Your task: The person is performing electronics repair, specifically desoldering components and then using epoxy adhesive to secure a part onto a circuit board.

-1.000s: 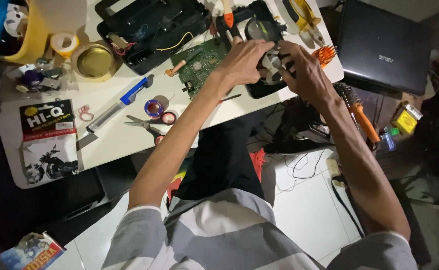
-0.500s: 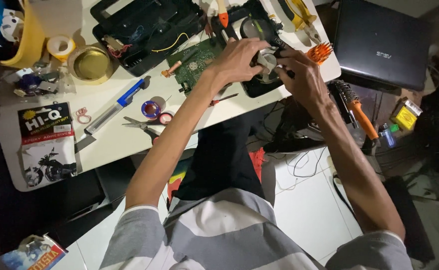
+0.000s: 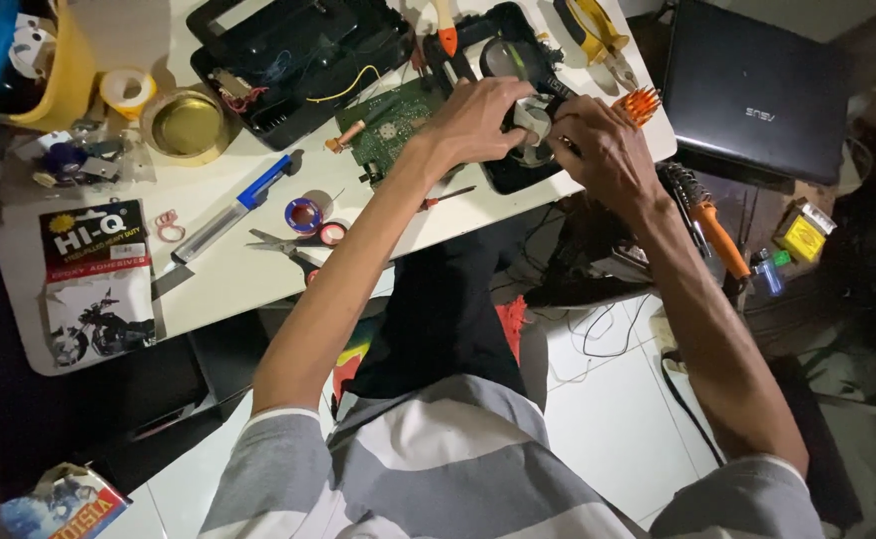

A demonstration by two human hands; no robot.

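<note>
Grey part: a small pale grey piece [image 3: 535, 122] sat pinched between the two hands, over the near edge of the black casing [image 3: 503, 60]; what kind of part it was could not be told.
Far left of the hands: a yellow tape roll [image 3: 126, 92] and a brass-coloured round tin [image 3: 188, 124] lay well apart from both hands, on the white table [image 3: 238, 284].
Left of the left hand: a blue-handled tool [image 3: 233, 210], scissors [image 3: 280, 245] and a small blue spool [image 3: 305, 215] lay out beside the left forearm, none of them touched.
Just left of the left hand: a green circuit board [image 3: 393, 125] lay partly under the wrist.
Left hand: the left hand [image 3: 478, 120] was curled over the grey part from the left, fingers closed narrow around it, knuckles up.
Key relation: the grey part lay directly between the hands, touching both; neither was clearly the nearer, and its long axis could not be told because fingers hid most of it.
Right hand: the right hand [image 3: 603, 150] met it from the right, fingertips pressed to the same part, thumb hidden.
Just beyond the right hand: an orange bristled piece [image 3: 641, 102] stood close to the knuckles, apart from them.
Right of the right forearm: an orange-handled soldering iron [image 3: 712, 225] hung off the table edge, and a closed dark laptop [image 3: 757, 85] lay farther right.
</note>
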